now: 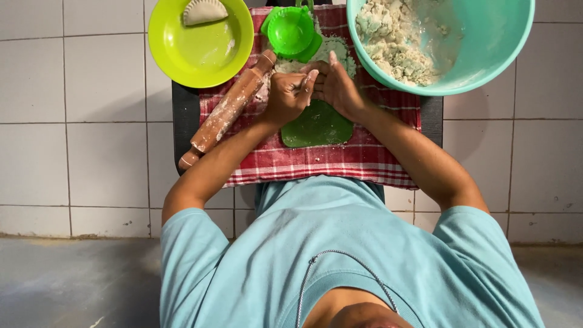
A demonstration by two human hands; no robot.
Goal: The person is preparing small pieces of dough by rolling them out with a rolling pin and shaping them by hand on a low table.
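Note:
My left hand point(286, 95) and my right hand point(337, 88) are pressed together above a green board point(319, 127). A small pale lump of dough point(308, 79) shows between the fingers, and most of it is hidden by them. The left hand is curled into a fist around it. The right hand cups it from the side with floury fingers. Just beyond the hands, a flattened floury patch of dough point(333, 50) lies on the board's far end, beside a green dumpling press point(291, 30).
A floury wooden rolling pin point(228, 109) lies diagonally on the red checked cloth point(340, 159). At far left is a lime plate point(200, 51) with one folded dumpling point(204, 11). A teal bowl point(492, 48) at far right holds crumbly dough point(392, 39). White tiles surround the small dark table point(184, 115).

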